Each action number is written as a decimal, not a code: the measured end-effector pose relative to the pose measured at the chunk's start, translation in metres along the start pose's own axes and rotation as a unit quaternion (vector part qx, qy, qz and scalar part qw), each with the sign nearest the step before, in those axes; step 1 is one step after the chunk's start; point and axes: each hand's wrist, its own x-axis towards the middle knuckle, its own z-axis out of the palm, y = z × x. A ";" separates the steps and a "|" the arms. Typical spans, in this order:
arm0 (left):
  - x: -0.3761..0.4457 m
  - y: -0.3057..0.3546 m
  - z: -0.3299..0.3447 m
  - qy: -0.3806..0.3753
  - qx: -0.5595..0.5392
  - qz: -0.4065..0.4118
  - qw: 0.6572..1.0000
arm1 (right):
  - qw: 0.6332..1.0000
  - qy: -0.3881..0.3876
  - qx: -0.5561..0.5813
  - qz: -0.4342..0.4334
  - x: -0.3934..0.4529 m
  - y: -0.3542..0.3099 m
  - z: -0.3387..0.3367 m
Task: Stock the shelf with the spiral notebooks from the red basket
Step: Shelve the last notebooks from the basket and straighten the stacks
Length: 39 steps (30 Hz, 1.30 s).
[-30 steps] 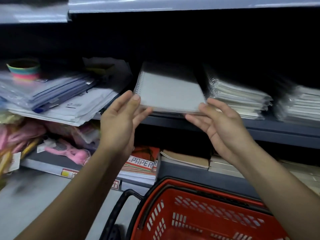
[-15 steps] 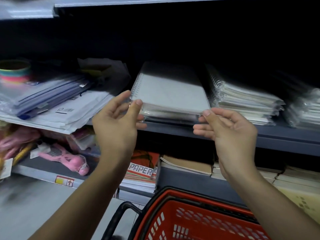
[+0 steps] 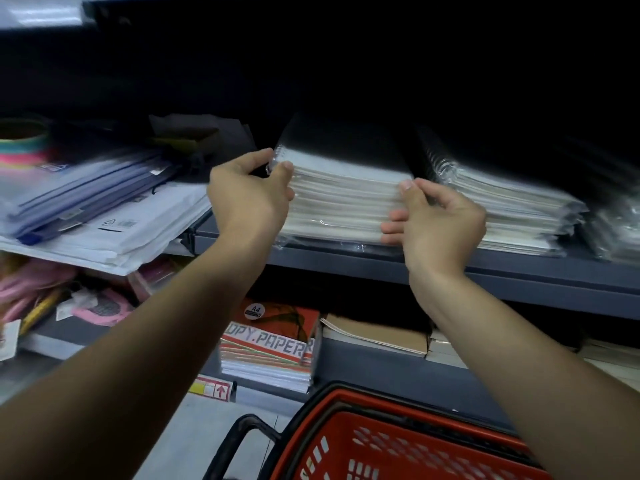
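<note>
Both grips are on the stack of spiral notebooks (image 3: 346, 199): your left hand (image 3: 247, 199) curls round its near left corner at the wire binding, thumb on the front edge, and your right hand (image 3: 438, 223) pinches its near right corner, thumb at the top sheet, fingertips against the lower layers. Each grip is closed on the stack; neither is free.

Taking the stack as landmark: it sits on the grey shelf (image 3: 519, 275), front edge at the lip, spiral side to the left, long axis running back into the dark of the shelf, away from you. Just to its right lies a second wrapped pile of notebooks (image 3: 512, 209), close beside it; whether they touch cannot be told. To its left, a heap of plastic folders (image 3: 86, 199). Below and nearer you, the red basket (image 3: 398, 445), its contents out of view.

Judgement: the coming move is a push straight back along that axis. Your hands stand about equally near, so press evenly or the stack will skew.
</note>
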 end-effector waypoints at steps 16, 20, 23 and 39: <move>-0.166 -0.011 -0.054 -0.129 0.017 -0.072 0.989 | 0.962 -0.195 -0.161 0.106 -0.091 -0.048 -0.163; -0.211 -0.059 -0.065 -0.177 0.087 -0.127 0.972 | 0.921 -0.250 -0.240 0.177 -0.126 -0.021 -0.209; -0.244 -0.107 -0.074 -0.222 0.176 -0.214 0.935 | 0.857 -0.300 -0.330 0.257 -0.148 0.012 -0.243; -0.297 -0.219 -0.089 -0.479 0.463 -0.342 0.663 | 0.564 -0.447 -0.511 0.470 -0.219 0.138 -0.276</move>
